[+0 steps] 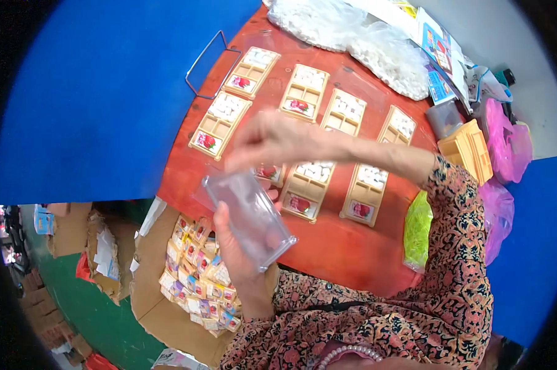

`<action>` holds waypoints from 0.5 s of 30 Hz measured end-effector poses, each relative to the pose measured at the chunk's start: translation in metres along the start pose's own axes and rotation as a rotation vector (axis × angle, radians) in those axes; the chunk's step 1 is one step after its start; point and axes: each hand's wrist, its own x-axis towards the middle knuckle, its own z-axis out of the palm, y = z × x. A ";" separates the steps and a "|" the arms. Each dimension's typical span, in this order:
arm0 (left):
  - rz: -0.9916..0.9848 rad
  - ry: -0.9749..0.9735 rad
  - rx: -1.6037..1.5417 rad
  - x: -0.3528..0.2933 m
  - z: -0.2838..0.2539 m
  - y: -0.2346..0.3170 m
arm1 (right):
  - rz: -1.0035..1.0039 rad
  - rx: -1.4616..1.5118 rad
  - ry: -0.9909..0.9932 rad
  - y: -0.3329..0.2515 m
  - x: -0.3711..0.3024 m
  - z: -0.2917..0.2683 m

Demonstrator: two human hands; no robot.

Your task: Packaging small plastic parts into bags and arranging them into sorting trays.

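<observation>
My left hand [234,245] is wrapped around a clear, shallow rectangular plastic cover [253,219], held tilted over the table's near left edge. My right hand [275,137] passes above the cover's far end. Motion smears its fingers, so whether they hold anything is unclear. Beneath and beyond the hands lie several cream compartment trays, such as the tray [220,123] at the left. White small pieces fill one end of these trays, and a card with a red strawberry picture sits at the other. My right arm hides parts of some trays.
A big clear bag of white pieces [383,58] lies at the table's far side. Cream trays are stacked [466,148] at the right, near pink plastic bags [507,135]. A green packet [418,231] lies by my right sleeve. An open carton [149,296] holds many packed trays [201,277].
</observation>
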 end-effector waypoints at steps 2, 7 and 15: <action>0.119 0.053 0.087 -0.008 0.005 -0.003 | -0.068 0.099 -0.159 -0.017 -0.019 0.031; 0.091 -0.088 -0.027 -0.018 -0.004 -0.018 | 0.233 0.308 -0.313 -0.028 -0.052 0.052; -0.111 -0.090 -0.216 -0.003 -0.005 -0.011 | 0.401 0.689 -0.330 -0.013 -0.059 0.050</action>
